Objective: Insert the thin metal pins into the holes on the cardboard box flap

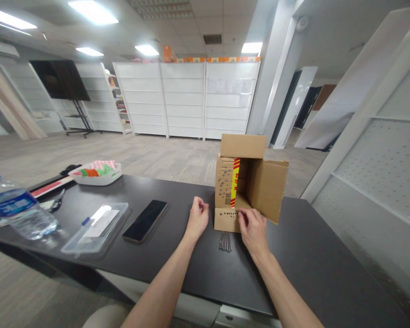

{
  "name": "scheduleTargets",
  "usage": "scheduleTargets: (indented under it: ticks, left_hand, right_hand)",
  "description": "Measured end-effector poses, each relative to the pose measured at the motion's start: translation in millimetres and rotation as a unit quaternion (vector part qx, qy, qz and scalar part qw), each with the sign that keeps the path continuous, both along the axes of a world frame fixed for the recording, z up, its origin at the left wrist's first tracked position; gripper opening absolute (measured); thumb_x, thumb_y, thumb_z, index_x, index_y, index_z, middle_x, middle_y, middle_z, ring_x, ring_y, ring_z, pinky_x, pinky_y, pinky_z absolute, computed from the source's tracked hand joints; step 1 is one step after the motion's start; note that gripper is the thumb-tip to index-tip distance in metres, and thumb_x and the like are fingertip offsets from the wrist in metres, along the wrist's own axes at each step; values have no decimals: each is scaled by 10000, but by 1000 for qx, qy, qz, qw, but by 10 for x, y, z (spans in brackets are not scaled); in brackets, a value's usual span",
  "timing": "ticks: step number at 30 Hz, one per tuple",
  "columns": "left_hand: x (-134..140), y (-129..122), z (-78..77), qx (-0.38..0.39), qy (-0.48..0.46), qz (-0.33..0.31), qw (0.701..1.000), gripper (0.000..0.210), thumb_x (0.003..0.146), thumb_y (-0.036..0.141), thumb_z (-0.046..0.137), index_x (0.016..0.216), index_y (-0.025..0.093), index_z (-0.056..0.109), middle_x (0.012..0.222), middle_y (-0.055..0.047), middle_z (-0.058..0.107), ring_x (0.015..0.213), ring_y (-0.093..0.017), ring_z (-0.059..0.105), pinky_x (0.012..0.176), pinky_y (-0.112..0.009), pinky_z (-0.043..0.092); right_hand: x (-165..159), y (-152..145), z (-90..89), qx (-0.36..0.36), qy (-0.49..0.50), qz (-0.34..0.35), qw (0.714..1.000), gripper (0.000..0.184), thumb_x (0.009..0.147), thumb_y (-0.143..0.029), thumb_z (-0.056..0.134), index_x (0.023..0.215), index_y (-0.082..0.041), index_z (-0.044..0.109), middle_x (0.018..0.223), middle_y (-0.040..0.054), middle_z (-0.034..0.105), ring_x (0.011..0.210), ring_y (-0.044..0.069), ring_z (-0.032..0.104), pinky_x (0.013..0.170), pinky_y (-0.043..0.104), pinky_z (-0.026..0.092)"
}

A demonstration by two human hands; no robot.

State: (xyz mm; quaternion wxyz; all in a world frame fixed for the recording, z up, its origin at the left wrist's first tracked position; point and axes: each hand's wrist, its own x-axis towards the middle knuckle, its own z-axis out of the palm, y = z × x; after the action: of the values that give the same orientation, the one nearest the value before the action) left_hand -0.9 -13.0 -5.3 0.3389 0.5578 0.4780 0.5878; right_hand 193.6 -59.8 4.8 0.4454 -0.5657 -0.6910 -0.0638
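An open cardboard box [225, 182] stands on the dark table with its flaps spread. Small dark holes or nail heads dot its left panel, and a row of holes runs along its lowered front flap [225, 222]. My right hand [253, 225] is at the right part of that flap, thumb and forefinger pinched near the end of the row; anything between them is too small to make out. Left of the box, my left hand [198, 218] is loosely curled closed, apart from the cardboard, with nothing visible in it. Several thin metal nails [225, 242] lie side by side just below the flap.
Left of my hands lie a black phone [145, 221] and a clear plastic case [97, 228] with a white paper on it. Farther left are a water bottle [17, 207] and a white basket [97, 178] of colourful items. A white perforated panel [379, 182] stands right of the table.
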Motion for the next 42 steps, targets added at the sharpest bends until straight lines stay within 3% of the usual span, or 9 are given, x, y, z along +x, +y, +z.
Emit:
scheduleTargets:
  ticks: [27, 35, 42]
  left_hand:
    - [-1, -18, 51, -7, 6, 4, 1000, 161, 831, 232, 494, 797, 205, 339, 702, 57, 386, 573, -68, 338, 570, -194, 295]
    - [9, -15, 39, -5, 4, 4, 1000, 166, 837, 244, 492, 795, 207, 336, 682, 63, 334, 553, -67, 308, 543, -192, 274]
    - [10, -2, 17, -2, 8, 5, 1000, 154, 828, 230, 495, 798, 205, 345, 683, 61, 374, 580, -73, 353, 587, -195, 310]
  right_hand:
    - [-25, -93, 117, 90, 49, 27, 994, 212, 935, -363, 512, 816, -192, 554, 721, 0, 585, 673, 152, 526, 733, 311, 355]
    - [8, -158, 67, -5, 110, 80, 991, 278, 918, -456, 520, 832, -201, 591, 728, 36, 631, 662, 169, 542, 656, 296, 431]
    - [47, -193, 123, -103, 203, 132, 965, 320, 891, -497, 546, 902, -192, 642, 747, 47, 687, 651, 177, 628, 635, 291, 485]
